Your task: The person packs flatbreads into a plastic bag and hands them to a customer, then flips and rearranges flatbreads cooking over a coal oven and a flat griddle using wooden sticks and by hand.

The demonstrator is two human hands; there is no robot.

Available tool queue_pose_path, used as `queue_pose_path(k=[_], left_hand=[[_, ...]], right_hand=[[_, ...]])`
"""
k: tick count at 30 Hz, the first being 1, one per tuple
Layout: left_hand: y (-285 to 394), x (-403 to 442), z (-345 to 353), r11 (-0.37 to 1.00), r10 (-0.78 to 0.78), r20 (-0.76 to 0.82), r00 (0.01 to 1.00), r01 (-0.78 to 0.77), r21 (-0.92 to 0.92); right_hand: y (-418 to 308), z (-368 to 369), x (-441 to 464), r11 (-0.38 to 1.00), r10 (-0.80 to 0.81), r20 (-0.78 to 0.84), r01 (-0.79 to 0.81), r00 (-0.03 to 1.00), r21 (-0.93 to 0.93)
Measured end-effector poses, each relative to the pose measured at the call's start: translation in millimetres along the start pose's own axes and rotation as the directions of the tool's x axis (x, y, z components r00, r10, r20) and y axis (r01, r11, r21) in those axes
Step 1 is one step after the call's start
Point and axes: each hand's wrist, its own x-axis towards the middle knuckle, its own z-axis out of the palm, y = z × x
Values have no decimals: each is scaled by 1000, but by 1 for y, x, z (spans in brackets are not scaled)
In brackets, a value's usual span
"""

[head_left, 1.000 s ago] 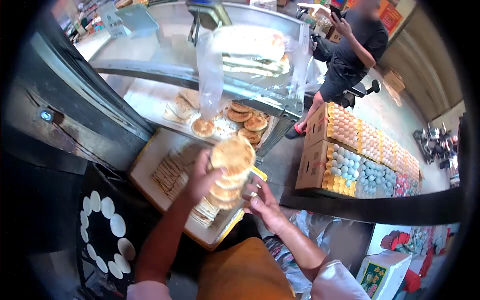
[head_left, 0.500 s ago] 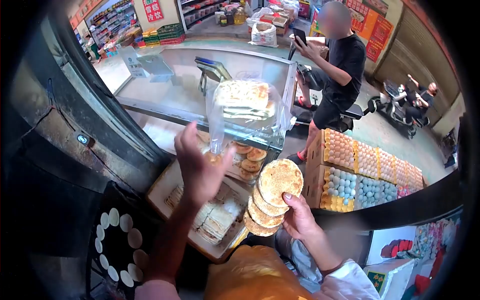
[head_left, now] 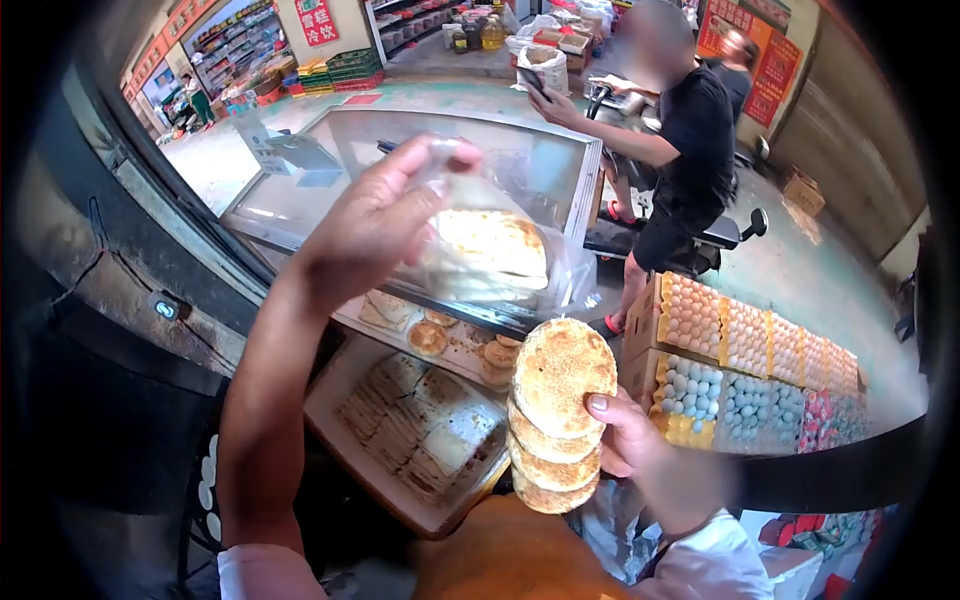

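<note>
The left forearm [head_left: 262, 390] extends steeply upward; the left hand [head_left: 380, 215] is positioned high and forward, fingers bent, thumb opposed to them. The right hand [head_left: 628, 436] sits lower, closed in a grip: thumb on the near side, remaining fingers mostly hidden, wrist blurred.

On my feed: rect. glass-topped counter [head_left: 360, 130]; to its R, moulded egg trays [head_left: 747, 333]; nr side, shallow rect. bread tray [head_left: 340, 382], round flatbread stack [head_left: 556, 430].

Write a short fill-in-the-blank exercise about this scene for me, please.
The ____ hand holds a stack of round, golden-brown flatbreads.
The left hand is raised near a clear plastic ____ containing pale flatbreads.
A black-clad bystander holds a dark, flat ____.

Missing words: right; bag; phone.
</note>
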Motion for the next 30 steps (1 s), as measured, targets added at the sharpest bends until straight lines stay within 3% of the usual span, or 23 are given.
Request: queue_pose_path(k=[1,3,5,7,9,11,13,21,25,26,27,29,30], left_hand=[[-4,5,-5,987,-18,30,999,13,162],[-7,15,-3,962,59,-23,998,-50,269],[4,21,0,996,-45,-222,974,27,-85],[10,17,-2,991,-77,-234,969,49,-124],[-1,14,-1,988,-154,-112,982,156,16],[-2,5,-4,986,-164,-120,979,161,-35],[1,-6,-15,980,-188,23,982,189,-57],[12,-46,-13,974,-225,23,974,226,-36],[7,-57,-17,958,-227,83,970,238,-162],[5,-56,-16,908,-259,104,960,278,-315],[6,-55,-13,907,-255,111,961,277,-316],[7,-50,-7,804,-103,3,995,85,-588],[-1,-42,-13,787,-58,19,998,57,-614]], right_hand=[[-2,-1,-2,999,34,48,-35,998,20],[-8,-2,-1,997,82,55,-83,995,0],[-12,1,2,990,140,128,-143,982,13],[-19,12,10,986,164,134,-165,977,-10],[-28,24,19,997,54,183,-62,982,37],[-40,37,30,996,42,250,-61,967,67],[-47,47,43,988,135,148,-145,980,58],[-43,71,129,982,187,128,-184,974,-37],[-58,97,149,999,37,39,-37,999,0],[-58,106,153,999,-8,-7,8,1000,-38],[-55,115,157,996,-54,-56,50,997,-75],[-34,106,187,991,-123,-62,120,990,-55],[-25,117,190,984,-153,-121,141,981,-106]])
